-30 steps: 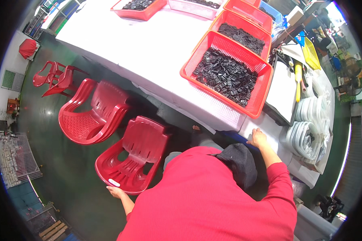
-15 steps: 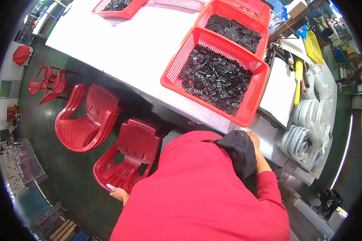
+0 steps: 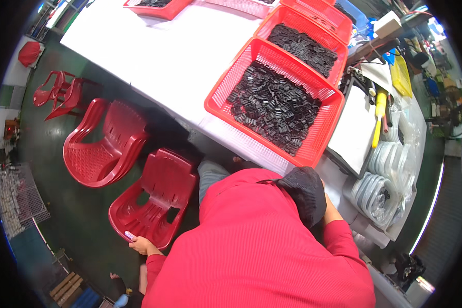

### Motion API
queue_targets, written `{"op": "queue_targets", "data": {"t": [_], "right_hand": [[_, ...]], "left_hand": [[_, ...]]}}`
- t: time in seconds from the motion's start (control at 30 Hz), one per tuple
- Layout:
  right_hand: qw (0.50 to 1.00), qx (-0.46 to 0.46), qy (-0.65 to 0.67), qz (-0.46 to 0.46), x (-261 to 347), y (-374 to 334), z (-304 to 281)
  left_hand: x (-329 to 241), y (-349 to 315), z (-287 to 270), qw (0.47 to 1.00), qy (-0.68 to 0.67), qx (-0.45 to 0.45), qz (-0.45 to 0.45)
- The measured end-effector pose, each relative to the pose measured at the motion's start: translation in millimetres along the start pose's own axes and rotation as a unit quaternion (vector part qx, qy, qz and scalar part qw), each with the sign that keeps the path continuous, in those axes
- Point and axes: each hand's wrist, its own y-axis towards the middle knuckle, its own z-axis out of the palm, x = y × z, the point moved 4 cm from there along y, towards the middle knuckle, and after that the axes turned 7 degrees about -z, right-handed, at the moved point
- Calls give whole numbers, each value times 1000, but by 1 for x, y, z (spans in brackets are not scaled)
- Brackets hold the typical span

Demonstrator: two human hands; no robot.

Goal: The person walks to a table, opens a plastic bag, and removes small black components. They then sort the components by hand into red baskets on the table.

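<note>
My left hand is closed on the seat edge of a dark red plastic chair, left of my red-sleeved body. A small pale, pinkish strip shows at its fingertips; I cannot make out what it is. My right hand is low beside the table's edge. A black mesh-like cloth thing covers its fingers, so their grip is hidden. Just beyond it, a red plastic basket on the white table holds many small black plastic pieces.
Behind stands another red basket of black pieces. A white sheet, a yellow-handled tool and bagged pale rings lie to the right. Stacked red chairs stand at left. Part of another person shows lower left.
The gripped chair and my left hand sit a little farther left and up in view; the whole view has also shifted. My right fingers, earlier seen at the table edge, are now hidden.
</note>
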Motion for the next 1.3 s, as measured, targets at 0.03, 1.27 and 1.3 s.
{"op": "queue_targets", "data": {"t": [0.03, 1.27, 1.3], "right_hand": [[1000, -3, -3, -2, -3, 3, -1], [941, 332, 68, 14, 77, 47, -181], [960, 266, 89, -17, 95, 62, -189]], "left_hand": [[-2, -5, -5, 1000, -3, 16, -1], [7, 9, 5, 999, -23, 21, 0], [11, 12, 8, 1000, -25, 14, 1]]}}
